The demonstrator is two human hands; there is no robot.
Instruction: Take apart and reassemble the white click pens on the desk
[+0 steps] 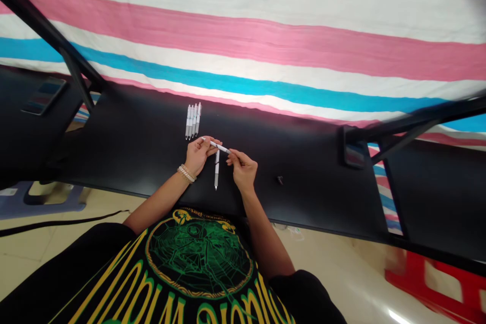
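Observation:
My left hand [200, 155] and my right hand [242, 169] are close together over a black tabletop [152, 157]. Between them they hold a white pen [219, 147] level, my right fingers pinching its right end and my left fingers around its left end. A second white-and-silver pen [216, 169] lies on the table just below it, between my wrists, tip toward me. Farther out, past my left hand, several white pens [193, 120] lie side by side in a tight row. A beaded bracelet [186, 173] circles my left wrist.
A small dark object [280, 180] sits on the table to the right. Black metal frame bars [410, 124] rise at both sides, before a striped pink, white and blue tarp [243, 50]. A red plastic stool [429, 283] and a grey-blue stool [41, 201] stand on the floor.

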